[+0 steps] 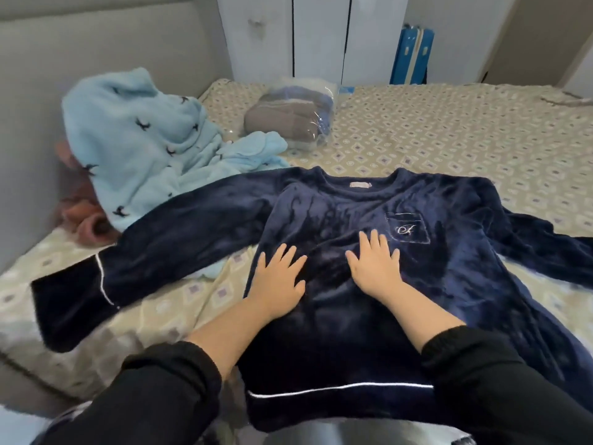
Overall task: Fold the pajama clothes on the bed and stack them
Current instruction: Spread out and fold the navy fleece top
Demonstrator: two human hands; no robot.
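Cannot read the label [361, 185] at the neck of the navy pajama top [337, 316]: too small. Cannot follow its sleeve [548, 240] past the right edge. Cannot identify the pink garment [80, 216], mostly buried behind the light blue pajama [138, 149], nor the blurred cloth [279, 118] inside the clear bag [319, 130].

One monogram on the pocket
A cursive white letter [405, 230], seemingly an "A", is stitched on the chest pocket [417, 235] of the navy pajama top [353, 332]; the pale neck label [361, 185] inside its collar is too blurred to read.

Navy pajama top [337, 316]: plush sheeny fleece w/ white piping; light-blue pajamas [144, 146] fuzzy, matt.
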